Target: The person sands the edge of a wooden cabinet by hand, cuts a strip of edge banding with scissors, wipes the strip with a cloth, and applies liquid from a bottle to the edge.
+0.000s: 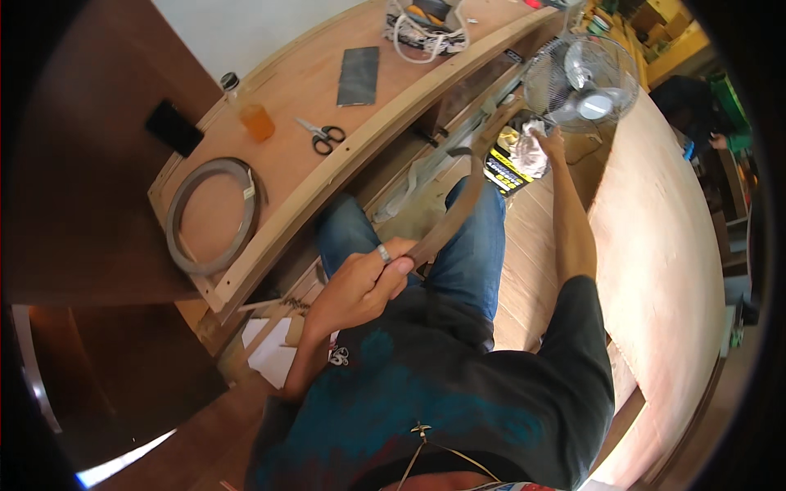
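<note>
My left hand (364,282), with a ring on one finger, is closed around the end of a brown edge-banding strip (460,209). The strip curves up and away over my knees. My right arm is stretched far forward, and my right hand (553,146) grips a crumpled white rag or plastic (530,157). Its fingers are partly hidden. Beneath the white bundle stands a black and yellow tin (503,173). To the left, a coil of similar banding (173,219) lies on the curved wooden panel (299,176).
On the panel are black-handled scissors (327,141), a bottle with orange liquid (255,121), a dark rectangular sheet (358,76) and a patterned bag (426,29). A fan (581,82) stands beyond my right hand. A curved pale panel (663,262) rises at right.
</note>
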